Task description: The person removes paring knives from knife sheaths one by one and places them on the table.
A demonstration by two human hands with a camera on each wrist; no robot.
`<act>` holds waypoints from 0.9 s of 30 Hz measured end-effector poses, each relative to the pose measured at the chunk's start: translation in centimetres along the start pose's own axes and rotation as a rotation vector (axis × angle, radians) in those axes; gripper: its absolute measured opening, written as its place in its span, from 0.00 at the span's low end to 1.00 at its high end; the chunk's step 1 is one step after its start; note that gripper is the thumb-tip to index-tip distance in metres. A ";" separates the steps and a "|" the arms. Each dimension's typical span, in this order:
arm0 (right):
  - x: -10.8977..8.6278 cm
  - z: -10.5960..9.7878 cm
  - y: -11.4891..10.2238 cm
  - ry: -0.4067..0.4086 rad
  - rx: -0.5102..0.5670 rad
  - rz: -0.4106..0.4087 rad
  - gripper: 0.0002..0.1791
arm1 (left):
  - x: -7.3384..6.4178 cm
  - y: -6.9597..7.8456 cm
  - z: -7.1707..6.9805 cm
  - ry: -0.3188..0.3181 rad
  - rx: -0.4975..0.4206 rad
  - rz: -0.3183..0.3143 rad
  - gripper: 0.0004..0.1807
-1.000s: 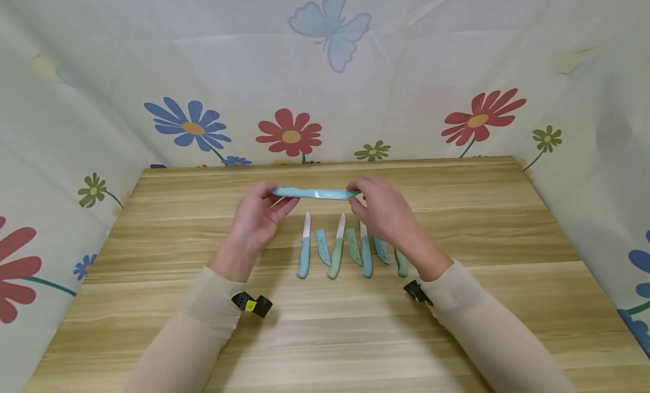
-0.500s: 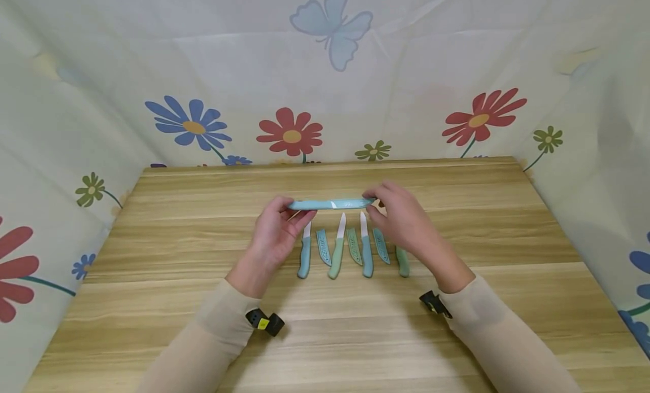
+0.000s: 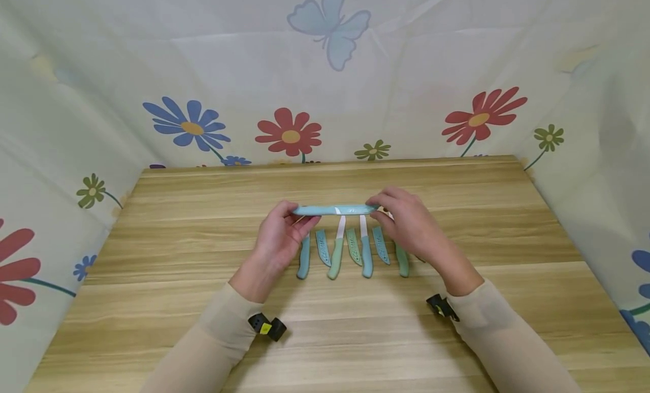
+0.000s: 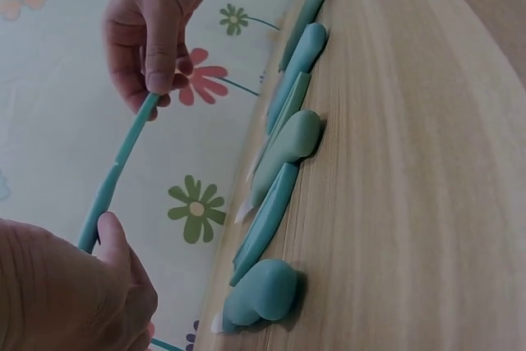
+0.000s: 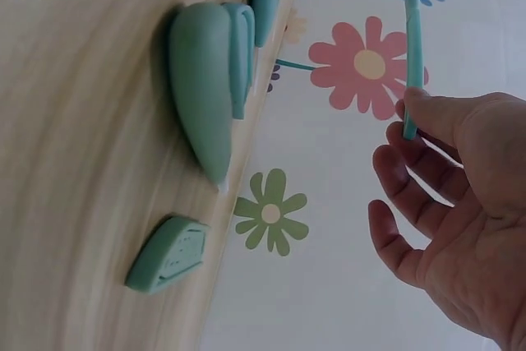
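Observation:
My left hand (image 3: 278, 238) pinches the blue handle of a paring knife (image 3: 315, 210), held level above the table. A blue sheath (image 3: 352, 210) covers most of its blade, with a narrow white strip showing beside the handle. At the sheath's far end, my right hand (image 3: 413, 223) pinches the tip between thumb and fingers. Beneath lie a blue knife (image 3: 303, 260), a blue sheath (image 3: 323, 247), a green knife (image 3: 335, 258), a green sheath (image 3: 354, 247), another blue knife (image 3: 367, 257), another blue sheath (image 3: 381, 246) and a green knife (image 3: 402, 262), its blade mostly hidden by my right hand.
Another green sheath (image 5: 168, 254) lies at the row's right end, seen in the right wrist view. The wooden table (image 3: 325, 336) meets a flower-printed cloth (image 3: 406, 71) at its back edge. Knives in the row point their bare white blades toward the back.
Both hands have moved right and nearer to me with the sheathed knife between them, which now hangs over the blade tips of the row. The knives and sheaths on the table have not moved.

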State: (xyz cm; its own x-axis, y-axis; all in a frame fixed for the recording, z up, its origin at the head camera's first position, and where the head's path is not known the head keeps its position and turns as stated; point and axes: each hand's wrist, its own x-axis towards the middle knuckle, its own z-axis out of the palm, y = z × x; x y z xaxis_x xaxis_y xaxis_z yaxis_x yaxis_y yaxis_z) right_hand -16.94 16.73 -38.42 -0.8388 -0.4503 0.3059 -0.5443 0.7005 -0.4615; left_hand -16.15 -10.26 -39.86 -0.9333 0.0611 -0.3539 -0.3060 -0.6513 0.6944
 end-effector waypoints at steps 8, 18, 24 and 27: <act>0.1 0.0 0.3 0.019 -0.009 -0.025 0.11 | 0.0 0.1 -0.1 0.000 0.003 -0.003 0.07; 0.2 0.0 0.5 0.029 0.002 -0.025 0.11 | 0.0 0.6 0.0 0.023 0.205 0.081 0.15; 0.2 0.0 0.4 0.030 0.002 -0.031 0.11 | 0.1 1.3 -0.2 0.040 0.682 0.362 0.28; 0.2 -0.1 0.5 0.037 0.004 -0.037 0.10 | -0.1 1.7 -0.4 0.007 1.031 0.533 0.32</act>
State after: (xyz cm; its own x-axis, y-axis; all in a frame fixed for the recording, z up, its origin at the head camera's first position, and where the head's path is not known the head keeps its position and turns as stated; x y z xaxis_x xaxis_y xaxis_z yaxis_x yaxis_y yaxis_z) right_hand -17.33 17.03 -38.53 -0.8173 -0.4549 0.3538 -0.5752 0.6814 -0.4526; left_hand -16.47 -11.68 -38.84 -0.9899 -0.0414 0.1357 0.1144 0.3321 0.9363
